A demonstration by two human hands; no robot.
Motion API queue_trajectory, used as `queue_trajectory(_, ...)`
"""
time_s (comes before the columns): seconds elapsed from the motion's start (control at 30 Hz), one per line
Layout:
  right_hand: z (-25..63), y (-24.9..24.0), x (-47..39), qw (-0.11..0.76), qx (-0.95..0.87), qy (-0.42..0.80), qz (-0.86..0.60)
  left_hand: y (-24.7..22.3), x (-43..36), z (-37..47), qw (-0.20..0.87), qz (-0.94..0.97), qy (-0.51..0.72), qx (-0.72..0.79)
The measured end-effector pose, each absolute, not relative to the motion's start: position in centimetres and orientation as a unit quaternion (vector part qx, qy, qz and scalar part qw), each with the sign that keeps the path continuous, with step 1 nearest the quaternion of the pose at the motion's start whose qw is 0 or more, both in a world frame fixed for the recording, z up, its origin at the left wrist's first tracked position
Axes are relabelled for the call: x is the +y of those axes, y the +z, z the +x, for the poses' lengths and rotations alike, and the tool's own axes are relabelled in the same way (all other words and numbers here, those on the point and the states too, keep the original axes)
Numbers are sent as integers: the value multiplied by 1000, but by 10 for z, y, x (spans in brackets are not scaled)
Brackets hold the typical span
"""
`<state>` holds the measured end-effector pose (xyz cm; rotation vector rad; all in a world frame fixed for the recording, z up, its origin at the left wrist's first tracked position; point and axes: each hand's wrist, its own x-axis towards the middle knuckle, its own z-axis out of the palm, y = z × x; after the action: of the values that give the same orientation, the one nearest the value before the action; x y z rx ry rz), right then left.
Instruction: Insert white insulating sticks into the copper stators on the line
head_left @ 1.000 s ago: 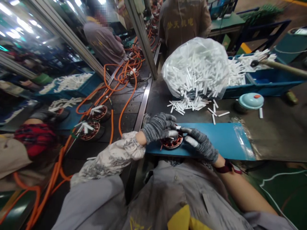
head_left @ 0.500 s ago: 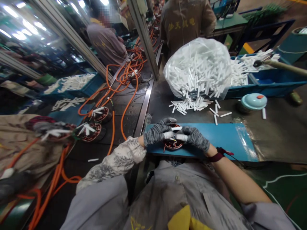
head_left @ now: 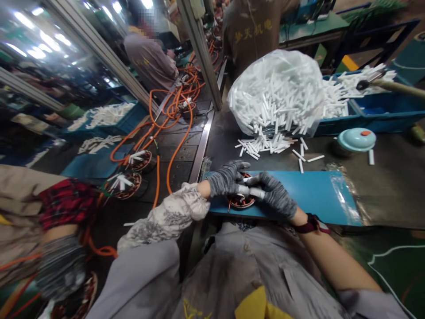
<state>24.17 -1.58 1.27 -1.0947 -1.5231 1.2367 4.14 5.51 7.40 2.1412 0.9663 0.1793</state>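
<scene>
A round coil part (head_left: 242, 203) with reddish-brown windings rests on the blue board (head_left: 305, 195). Over its left side is my left hand (head_left: 229, 179), in a grey striped glove with pale fingertips, its fingers bent together at the windings. My right hand (head_left: 272, 194), gloved the same way, meets it from the right, fingertips pressed close to the left ones. A bit of white tube shows between the hands at the top of the coil. What exactly the fingertips grip is too small to make out.
Behind the board lie loose white tubes (head_left: 265, 144) and a clear bag (head_left: 279, 95) full of them. A light-blue lidded container (head_left: 357, 140) stands at right. Coil parts and orange hoses (head_left: 169, 168) lie left, near a co-worker's gloved hand (head_left: 61, 268).
My hands have shifted slightly right and their fingertips are closer together; the white tube between them shows less. The co-worker's hand at left has moved down and toward the near coil part.
</scene>
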Motion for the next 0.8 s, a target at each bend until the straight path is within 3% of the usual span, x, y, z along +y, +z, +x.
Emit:
queue_trajectory(0.1,250,10,-19,483,-546,532,-430,73,55,66,258,904,25,341)
queue_trajectory(0.23,257,4,-18,494,-499,529,-477,75,62,85,200,901,29,383)
queue_trajectory(0.4,254,12,-22,512,-548,384,-538,85,67,65,232,828,200,469)
queue_trajectory(0.5,248,27,-25,445,-662,273,-538,89,52,33,272,790,250,489)
queue_trajectory(0.63,232,41,-17,331,-760,154,-538,81,27,-6,276,823,210,451)
queue_trajectory(0.8,220,37,-13,313,-796,115,-505,57,18,-21,229,886,194,353)
